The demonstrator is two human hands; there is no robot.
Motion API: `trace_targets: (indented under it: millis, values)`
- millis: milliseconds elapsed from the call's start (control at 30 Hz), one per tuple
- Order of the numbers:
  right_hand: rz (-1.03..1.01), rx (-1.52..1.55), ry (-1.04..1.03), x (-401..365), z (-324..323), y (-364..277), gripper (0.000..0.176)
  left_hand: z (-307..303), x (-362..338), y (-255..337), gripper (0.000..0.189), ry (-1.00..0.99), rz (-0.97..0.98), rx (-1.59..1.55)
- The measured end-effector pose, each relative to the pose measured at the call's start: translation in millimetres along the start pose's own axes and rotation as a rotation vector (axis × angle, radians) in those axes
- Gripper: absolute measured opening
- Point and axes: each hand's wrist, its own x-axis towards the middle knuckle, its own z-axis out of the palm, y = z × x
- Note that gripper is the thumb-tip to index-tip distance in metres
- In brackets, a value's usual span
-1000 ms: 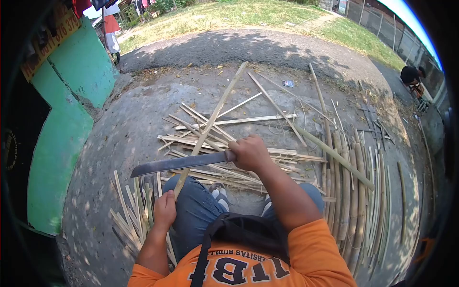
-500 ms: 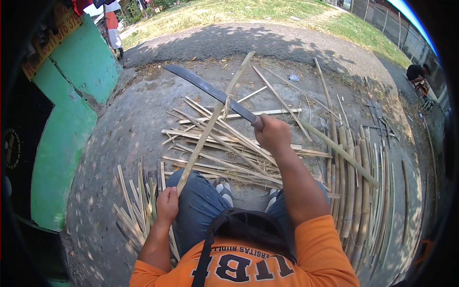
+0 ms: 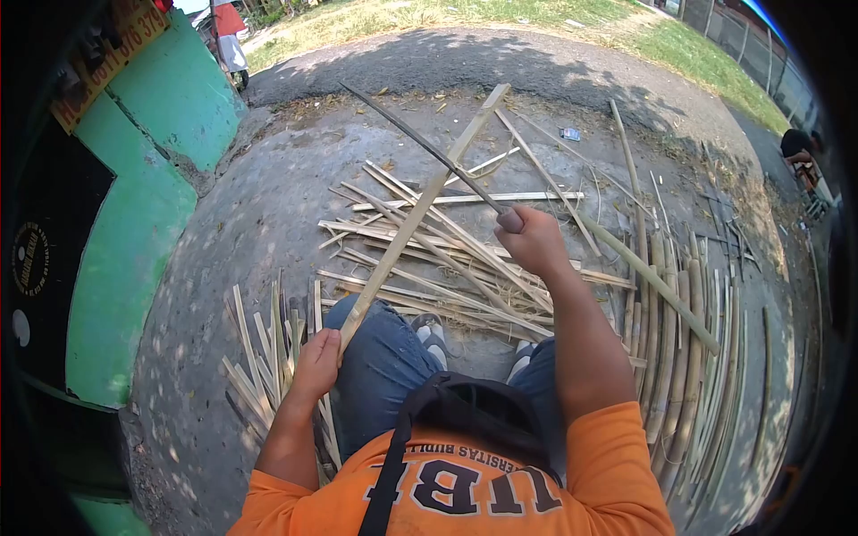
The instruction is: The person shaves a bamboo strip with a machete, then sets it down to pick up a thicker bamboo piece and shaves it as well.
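Note:
My left hand (image 3: 317, 364) is closed around the lower end of a long, pale bamboo strip (image 3: 407, 230), which slants up and away from my left knee. In my right hand (image 3: 536, 243) is the handle of a machete, its dark blade (image 3: 398, 123) seen nearly edge-on. The blade crosses the strip in its upper part, with a small shaving at the crossing. Whether the edge is biting into the bamboo there is too small to tell. Beneath, a loose pile of split bamboo strips (image 3: 447, 259) lies on the ground in front of my feet.
More strips (image 3: 259, 357) stand in a bundle by my left leg. To the right lie whole bamboo poles (image 3: 666, 357) and thin slats (image 3: 715, 357). A green wall (image 3: 143, 259) rises at left. Another person (image 3: 798, 147) crouches at far right. Grass (image 3: 429, 16) lies beyond the road.
The machete blade has turned from showing its flat side to nearly edge-on. More of the strip's broad face shows now. The whole view has shifted slightly.

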Motion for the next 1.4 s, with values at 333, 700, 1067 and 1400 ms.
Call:
trace_targets:
  millis: [333,700,1067,1400]
  values:
    - [-0.058,0.064,-0.042,-15.7,-5.7,-36.0,0.026,5.5,2.3,64.8,0.073,0.202,0.074,0.615]
    - [-0.220,-0.041,-0.070,-20.0,-8.0,-39.1,0.021,36.1,58.0,77.0,0.042,-0.130,0.208,0.269]
    - [-0.408,-0.297,-0.002,-25.1,6.3,-36.7,0.015,35.3,56.4,67.2,0.029,-0.030,0.176,0.134]
    - [-0.514,-0.408,0.036,-22.6,32.7,-27.7,0.016,49.0,50.5,76.1,0.044,0.032,0.148,0.434]
